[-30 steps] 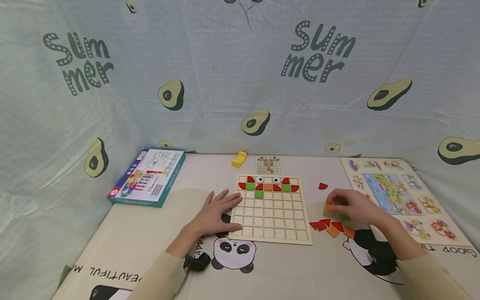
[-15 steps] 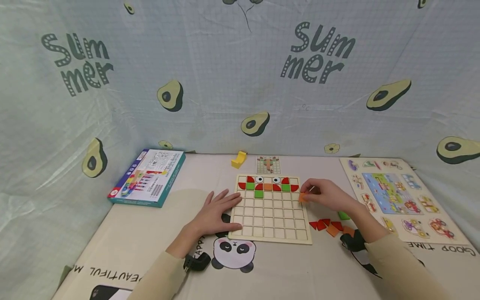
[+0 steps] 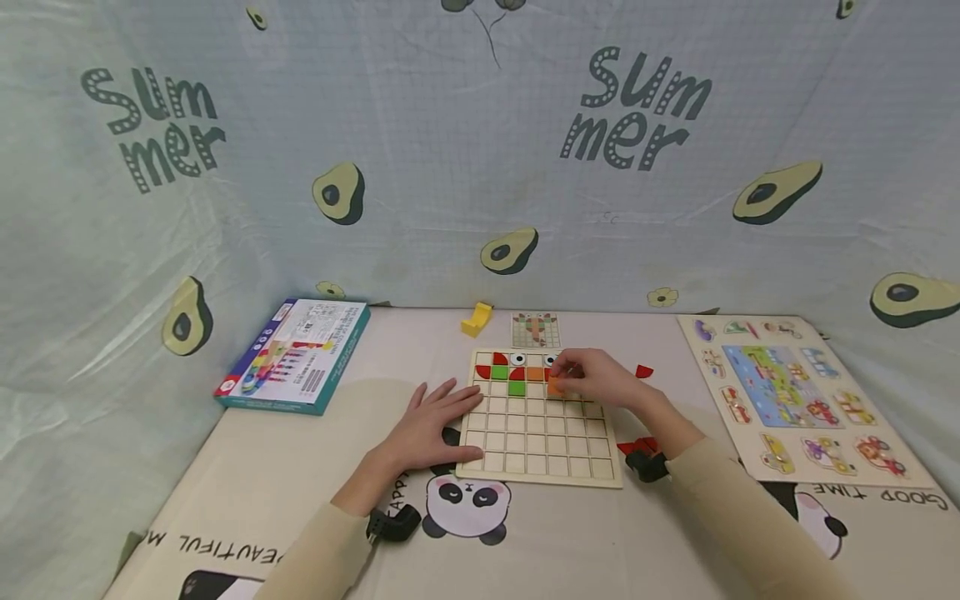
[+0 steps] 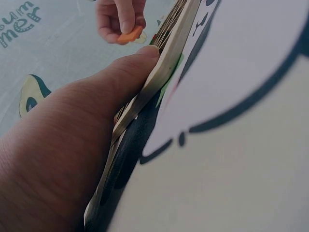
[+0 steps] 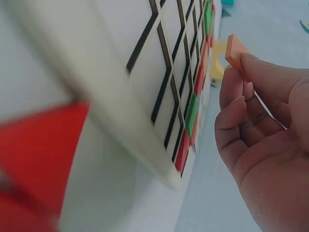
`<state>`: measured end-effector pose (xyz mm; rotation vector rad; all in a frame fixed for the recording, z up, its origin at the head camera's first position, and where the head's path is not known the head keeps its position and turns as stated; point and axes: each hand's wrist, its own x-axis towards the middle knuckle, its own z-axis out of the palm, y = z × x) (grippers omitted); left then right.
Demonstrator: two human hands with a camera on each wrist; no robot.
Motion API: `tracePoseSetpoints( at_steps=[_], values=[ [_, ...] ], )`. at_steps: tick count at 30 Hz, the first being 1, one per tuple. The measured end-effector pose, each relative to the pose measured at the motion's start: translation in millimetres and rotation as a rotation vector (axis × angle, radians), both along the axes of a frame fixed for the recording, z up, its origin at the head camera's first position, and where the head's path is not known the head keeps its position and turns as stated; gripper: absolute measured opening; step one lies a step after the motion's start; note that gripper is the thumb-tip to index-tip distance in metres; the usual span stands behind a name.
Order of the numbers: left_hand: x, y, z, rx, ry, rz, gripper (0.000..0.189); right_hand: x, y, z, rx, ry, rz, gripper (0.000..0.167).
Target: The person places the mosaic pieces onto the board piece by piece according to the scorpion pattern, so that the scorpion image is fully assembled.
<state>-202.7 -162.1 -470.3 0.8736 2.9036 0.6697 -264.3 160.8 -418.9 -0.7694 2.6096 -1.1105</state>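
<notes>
- Left hand [image 3: 431, 423] lies with fingers straight and spread, clutching nothing, at the left edge of the board [image 3: 536, 442]. Should it ease off or push sideways, the board could slide and misalign its cells.
- Green tile [image 3: 516, 388] sits in the third row; a jolt to the board might lift it out, as the cells seem shallow.
- Orange tile [image 3: 556, 387] is over the same row, farther right; the right wrist view shows it tilted and apart from the surface. Released at that angle, it could land across a ridge.
- Right hand [image 3: 596, 379] pinches this tile between thumb and fingers, hiding pieces beneath; a low knuckle might nudge the eye piece [image 3: 550, 361].
- Wrist camera [image 3: 647, 466] is beside or above the loose red pieces [image 3: 643, 445], which I cannot tell; a careless arm swing could scatter them.
</notes>
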Motion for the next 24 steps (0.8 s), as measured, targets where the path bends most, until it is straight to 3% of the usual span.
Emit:
tracePoseSetpoints(
  at_steps=[14, 24],
  values=[
    [-0.8, -0.1, -0.2, -0.003, 0.005, 0.004, 0.087, -11.6, -31.2, -6.5, 0.058, 0.005, 0.016, 0.008],
    [-0.3, 0.2, 1.0, 0.001, -0.003, 0.001, 0.087, -11.7, -38.0, -6.7, 0.126, 0.035, 0.028, 0.006]
  ],
)
